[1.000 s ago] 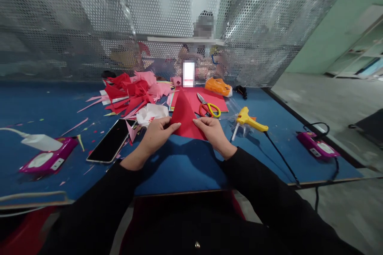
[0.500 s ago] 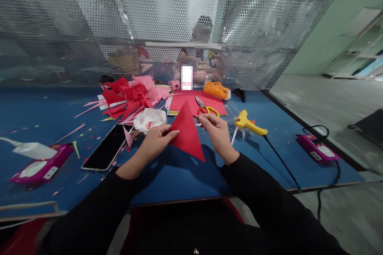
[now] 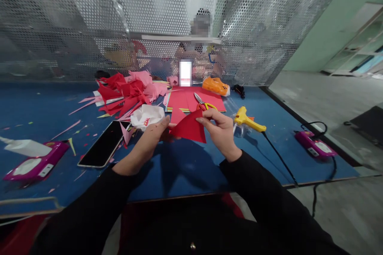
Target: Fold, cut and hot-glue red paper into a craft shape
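A piece of red paper (image 3: 190,128) is held between my hands above the blue table, its near part bent over and curved. My right hand (image 3: 220,131) pinches its upper right edge between thumb and fingers. At the paper's left side, my left hand (image 3: 151,141) has its thumb raised and its fingers partly hidden behind the sheet, gripping it there. Just beyond the paper lie scissors (image 3: 201,100) with red and yellow handles, on a stack of red sheets (image 3: 179,96). A crumpled white plastic bag (image 3: 147,116) sits beyond my left hand.
Red and pink paper scraps (image 3: 128,91) are heaped at the back left. A phone (image 3: 103,143) and a purple power strip (image 3: 36,163) lie at left. To the right are a yellow glue gun (image 3: 249,120), an orange packet (image 3: 215,86) and another purple power strip (image 3: 315,143). A perforated screen (image 3: 167,8) stands behind.
The red paper, a pointed triangle held upright before, is now bent over. My right hand has taken hold of its edge, and my left thumb has lifted off its face.
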### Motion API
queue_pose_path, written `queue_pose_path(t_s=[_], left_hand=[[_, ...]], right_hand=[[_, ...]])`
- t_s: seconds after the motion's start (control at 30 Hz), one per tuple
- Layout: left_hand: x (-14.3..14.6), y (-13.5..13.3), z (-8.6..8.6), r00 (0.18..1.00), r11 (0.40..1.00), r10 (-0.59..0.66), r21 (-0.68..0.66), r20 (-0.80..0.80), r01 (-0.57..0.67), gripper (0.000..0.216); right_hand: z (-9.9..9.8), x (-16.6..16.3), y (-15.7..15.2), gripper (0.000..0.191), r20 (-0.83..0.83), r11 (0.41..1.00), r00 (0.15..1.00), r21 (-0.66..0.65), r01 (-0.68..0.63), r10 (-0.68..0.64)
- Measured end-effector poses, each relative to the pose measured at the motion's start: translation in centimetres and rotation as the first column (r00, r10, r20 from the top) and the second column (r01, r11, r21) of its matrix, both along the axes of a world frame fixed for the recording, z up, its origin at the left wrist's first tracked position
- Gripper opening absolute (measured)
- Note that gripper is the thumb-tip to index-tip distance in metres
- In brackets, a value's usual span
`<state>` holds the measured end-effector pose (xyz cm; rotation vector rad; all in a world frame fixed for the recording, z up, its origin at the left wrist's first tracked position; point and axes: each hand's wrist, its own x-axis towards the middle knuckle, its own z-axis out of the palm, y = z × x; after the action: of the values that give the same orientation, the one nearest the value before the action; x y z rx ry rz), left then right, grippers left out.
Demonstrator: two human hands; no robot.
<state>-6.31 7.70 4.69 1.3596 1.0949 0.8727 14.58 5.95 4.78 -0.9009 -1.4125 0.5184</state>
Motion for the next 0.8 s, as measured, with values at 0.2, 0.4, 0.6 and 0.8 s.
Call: queue_pose_path(t_s=[0.2,0.4,0.6,0.8], left_hand=[[0.1,0.1,-0.8,0.986,0.991,0.088,-0.116,0.143,-0.071,0.038],[-0.1,0.1,-1.1,0.978,0.992,0.090,-0.100,0.186,-0.072,0.044],[-0.1,0.3,-0.8,0.988,0.998,0.056,-0.026,0.145,-0.053,0.039],[0.0,0.0,-0.3,0.990,0.989,-0.141,0.045,-0.016,0.141,0.033]], right_hand=[[0.2,-0.6,-3.3,0.011,0.574,0.743,0.767,0.639,-0.199,-0.288],[-0.3,-1.6,-6.1,0.014,0.732,0.612,0.548,0.662,-0.433,-0.405],[-0.8,0.0,-6.5,0.013,0.599,0.769,0.683,0.633,-0.086,-0.417],[-2.3,1.9,-3.3,0.041,0.356,0.935,0.934,-0.325,0.144,-0.020]])
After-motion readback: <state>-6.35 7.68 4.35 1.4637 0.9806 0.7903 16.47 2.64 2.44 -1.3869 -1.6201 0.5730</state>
